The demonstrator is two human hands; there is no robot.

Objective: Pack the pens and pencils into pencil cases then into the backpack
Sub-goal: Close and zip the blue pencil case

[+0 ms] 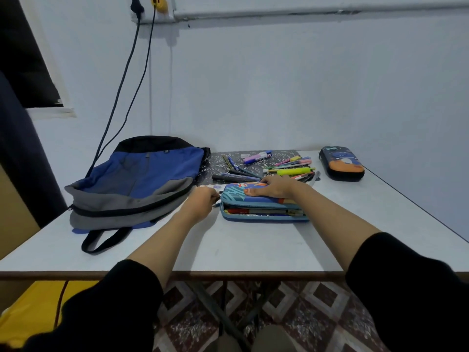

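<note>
Pale wall behind, with two dark cables (121, 92) hanging down it to the left rear of a white surface (253, 250); patterned floor tiles (304, 313) show below the front edge.

Backpack (137, 179): blue, grey and black, lying flat at the left of the surface, one strap looped toward the front edge.

Blue case (261, 204): centre, just right of the backpack and apart from it. Its lid is lowered but not closed, and a gap runs along the near side with pens visible inside.

Right hand (275, 186): lies flat on the lid, fingers spread and relaxed across the top toward the far edge, thumb on the printed cover. It presses rather than grips.

Left hand (203, 203): at the case's left end, fingers curled together and pinching the small dark zip pull (219, 197). The pull itself is largely hidden by the fingertips.

Loose pens (279, 166): markers, highlighters and pencils scattered behind the blue case, some on a dark patterned mat (218, 161), some on the bare surface to its right. None of them is in either hand.

Dark case (341, 163): closed, at the far right near the wall — well apart from both hands.

Black sleeves cover both forearms near the camera.
</note>
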